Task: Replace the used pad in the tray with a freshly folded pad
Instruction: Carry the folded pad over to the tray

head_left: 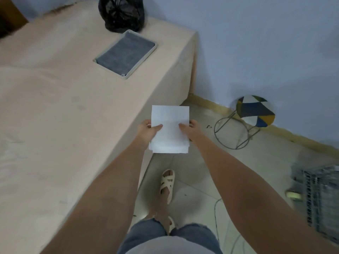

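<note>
Both hands, left point(149, 128) and right point(190, 128), pinch the white folded pad point(169, 129) (no readable writing).

The tray point(126, 55) lies on the bed point(55, 110), near its far right corner, with a pad point(124, 53) inside it. A tied bag point(122, 12) stands just behind the tray, touching or nearly touching its far edge. The folded pad point(169, 129) is held in the air off the bed's right edge, above the floor point(201, 162), nearer than the tray, between the left hand point(149, 128) and the right hand point(190, 128), thumbs on top. A stool point(255, 111) stands on the floor to the right, by the wall. A wire crate point(319, 200) sits at the far right. A sandalled foot point(167, 185) is below the hands.
</note>
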